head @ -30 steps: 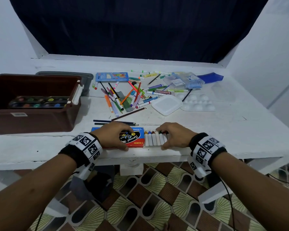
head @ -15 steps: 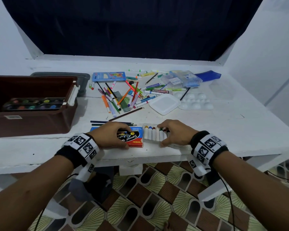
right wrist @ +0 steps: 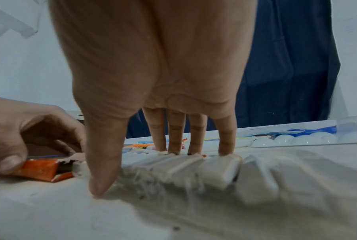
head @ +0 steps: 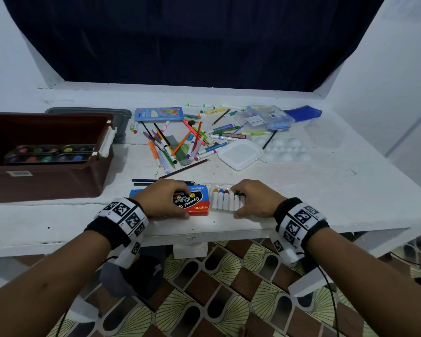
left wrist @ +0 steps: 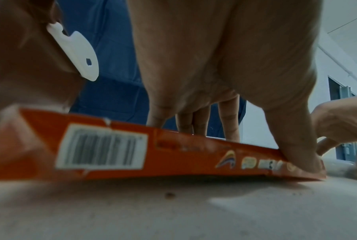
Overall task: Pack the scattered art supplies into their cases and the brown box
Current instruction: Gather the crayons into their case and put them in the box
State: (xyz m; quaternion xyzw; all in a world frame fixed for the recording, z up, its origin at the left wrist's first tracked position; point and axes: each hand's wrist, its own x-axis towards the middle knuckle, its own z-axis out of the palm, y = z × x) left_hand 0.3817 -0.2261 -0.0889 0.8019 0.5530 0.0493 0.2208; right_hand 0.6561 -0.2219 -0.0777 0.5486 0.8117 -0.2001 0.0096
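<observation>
Brown box at far left of the white table, open, with a paint palette of coloured pans lying inside. A grey lid lies just behind the box's right end.

Left hand grips the orange and blue crayon carton near the table's front edge: fingers curled over its far side, thumb pressed on the near edge, as the left wrist view shows. Carton lies flat; its barcode side faces the wrist camera. Two dark pencils lie just behind the hand, parallel to the table edge.

Just right of the carton, touching its open end, is a clear plastic tray of white-wrapped crayons, coloured tips pointing away. Right hand holds this tray: fingertips come down on the far ends of the crayons, thumb planted on the table at the near side.

Behind, mid-table: a scattered heap of markers and pencils, with a blue booklet at its back. Right of the heap: a square white lid, a clear plastic case, a blue flap, and a white mixing palette with round wells.
</observation>
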